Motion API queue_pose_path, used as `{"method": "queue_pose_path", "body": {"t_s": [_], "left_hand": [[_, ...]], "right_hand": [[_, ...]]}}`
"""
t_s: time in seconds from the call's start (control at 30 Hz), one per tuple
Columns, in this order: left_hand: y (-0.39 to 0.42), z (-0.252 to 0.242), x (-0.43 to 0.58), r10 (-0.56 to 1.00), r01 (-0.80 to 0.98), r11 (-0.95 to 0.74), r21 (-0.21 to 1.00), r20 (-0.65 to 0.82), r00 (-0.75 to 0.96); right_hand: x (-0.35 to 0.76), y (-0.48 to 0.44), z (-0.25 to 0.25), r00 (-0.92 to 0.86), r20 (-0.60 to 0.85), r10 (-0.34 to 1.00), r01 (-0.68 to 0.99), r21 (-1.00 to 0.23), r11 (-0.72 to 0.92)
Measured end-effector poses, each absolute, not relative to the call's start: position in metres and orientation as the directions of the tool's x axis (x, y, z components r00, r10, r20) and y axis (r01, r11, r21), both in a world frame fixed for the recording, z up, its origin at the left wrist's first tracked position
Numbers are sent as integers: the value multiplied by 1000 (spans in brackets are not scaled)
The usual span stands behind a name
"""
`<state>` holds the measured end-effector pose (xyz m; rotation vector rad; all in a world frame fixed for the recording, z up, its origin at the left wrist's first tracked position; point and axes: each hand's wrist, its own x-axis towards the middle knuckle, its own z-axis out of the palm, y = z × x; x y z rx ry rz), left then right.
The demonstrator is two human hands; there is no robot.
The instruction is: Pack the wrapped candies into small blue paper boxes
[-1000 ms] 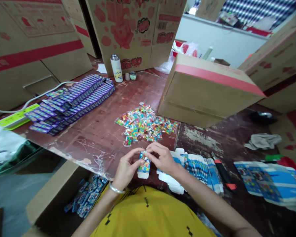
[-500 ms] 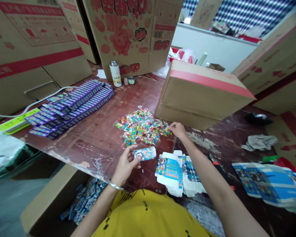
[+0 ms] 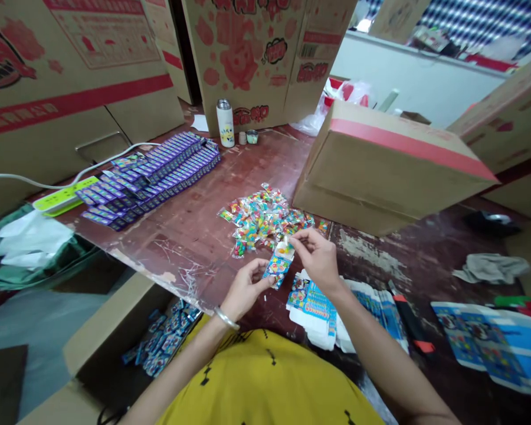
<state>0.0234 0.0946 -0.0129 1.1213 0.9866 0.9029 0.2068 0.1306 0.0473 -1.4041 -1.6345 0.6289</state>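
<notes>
My left hand (image 3: 248, 287) is closed around a small blue printed candy box (image 3: 278, 268), its open end tilted up and away from me. At that open end, my right hand (image 3: 316, 255) pinches a small clear packet of colourful candy (image 3: 287, 245), partly hidden by the fingers and the box flap. Just beyond both hands lies a loose pile of candy packets (image 3: 261, 215) on the red-brown table (image 3: 190, 215). Under my right forearm are flattened blue and white boxes (image 3: 314, 313), partly covered by the arm.
Purple boxes (image 3: 159, 171) stand in rows at left beside a green power strip (image 3: 66, 196). A large carton (image 3: 380, 171) is at the right, a flask (image 3: 225, 124) at the back. Below the table edge, an open carton (image 3: 110, 319) holds filled boxes. A cutter (image 3: 411, 321) lies right.
My right hand has come from the pile's right edge to the box mouth with a candy packet. My left hand has turned the box so its open end points up. The view has shifted.
</notes>
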Motion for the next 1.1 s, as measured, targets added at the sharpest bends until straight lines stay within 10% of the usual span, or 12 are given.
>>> {"method": "queue_pose_path", "body": {"t_s": [0.4, 0.9, 1.1], "left_hand": [[86, -3, 23, 960, -137, 193, 972, -158, 233], [78, -8, 35, 992, -160, 96, 982, -82, 93], [77, -8, 38, 986, -259, 140, 956, -110, 126]], "right_hand": [[199, 131, 54, -215, 390, 895, 659, -618, 428], [185, 135, 49, -159, 20, 987, 100, -994, 36], [183, 133, 53, -105, 282, 954, 418, -858, 300]]}}
